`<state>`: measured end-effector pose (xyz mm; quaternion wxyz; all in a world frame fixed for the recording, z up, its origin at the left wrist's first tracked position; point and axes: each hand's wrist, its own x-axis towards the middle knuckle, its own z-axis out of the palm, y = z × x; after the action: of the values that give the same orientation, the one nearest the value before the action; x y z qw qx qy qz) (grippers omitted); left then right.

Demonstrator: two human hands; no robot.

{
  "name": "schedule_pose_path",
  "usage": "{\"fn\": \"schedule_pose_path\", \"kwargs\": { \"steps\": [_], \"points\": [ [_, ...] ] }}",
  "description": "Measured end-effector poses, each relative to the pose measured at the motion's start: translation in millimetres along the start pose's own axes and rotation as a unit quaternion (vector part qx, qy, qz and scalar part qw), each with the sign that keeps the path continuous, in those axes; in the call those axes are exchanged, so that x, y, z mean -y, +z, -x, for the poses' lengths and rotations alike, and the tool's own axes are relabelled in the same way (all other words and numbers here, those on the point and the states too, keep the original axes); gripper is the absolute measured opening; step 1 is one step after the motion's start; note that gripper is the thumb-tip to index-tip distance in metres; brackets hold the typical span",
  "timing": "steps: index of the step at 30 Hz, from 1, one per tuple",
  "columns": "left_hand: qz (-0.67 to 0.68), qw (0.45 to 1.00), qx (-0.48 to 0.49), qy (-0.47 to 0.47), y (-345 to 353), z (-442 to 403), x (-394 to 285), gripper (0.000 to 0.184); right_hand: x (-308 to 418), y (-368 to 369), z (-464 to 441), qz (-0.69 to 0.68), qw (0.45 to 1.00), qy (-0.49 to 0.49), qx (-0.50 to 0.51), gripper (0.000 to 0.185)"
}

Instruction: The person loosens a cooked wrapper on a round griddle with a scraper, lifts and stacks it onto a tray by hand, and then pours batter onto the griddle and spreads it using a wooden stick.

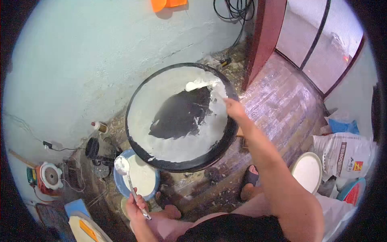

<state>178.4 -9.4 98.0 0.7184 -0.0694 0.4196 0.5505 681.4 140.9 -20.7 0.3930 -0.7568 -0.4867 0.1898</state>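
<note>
A large round black griddle [181, 115] is coated with white batter [161, 90] around a bare dark patch in its middle. My right hand [234, 109] is closed on a spreader whose pale end lies in the batter near the upper right rim; its handle is mostly hidden. Thick batter is heaped at the upper edge of the dark patch. Near the lower left rim, my left hand [137, 205] grips the handle of a ladle [122, 164]. The ladle's bowl, coated with white batter, is over the edge of a blue basin [118, 181] holding white liquid.
A pale tub [319, 171] of white batter stands at the right, beside a printed white sack [342, 155] and a red-and-blue basin [355, 192]. A small fan-like device [51, 176] and cables are at the left. A reddish post [264, 40] rises behind the griddle.
</note>
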Motion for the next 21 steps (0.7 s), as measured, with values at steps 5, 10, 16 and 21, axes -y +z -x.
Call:
{"fn": "schedule_pose_path", "kwargs": {
  "steps": [5, 10, 16, 21],
  "points": [
    [0.001, 0.998, 0.067, -0.016, -18, -2, -9, 0.028, 83, -2, 43, 0.081, 0.989, 0.021, 0.126, 0.034],
    [0.003, 1.0, 0.012, -0.005, -16, 8, -10, 0.026, 50, -33, 60, 0.144, 0.983, 0.113, -0.022, 0.032],
    [-0.033, 0.999, 0.029, 0.029, -21, 9, -10, 0.026, 38, 32, 75, 0.062, 0.997, 0.033, -0.025, 0.031],
    [-0.01, 0.999, 0.014, 0.029, -11, 22, -9, 0.025, 129, 8, 84, 0.09, 0.991, 0.07, 0.067, 0.032]
  ]
}}
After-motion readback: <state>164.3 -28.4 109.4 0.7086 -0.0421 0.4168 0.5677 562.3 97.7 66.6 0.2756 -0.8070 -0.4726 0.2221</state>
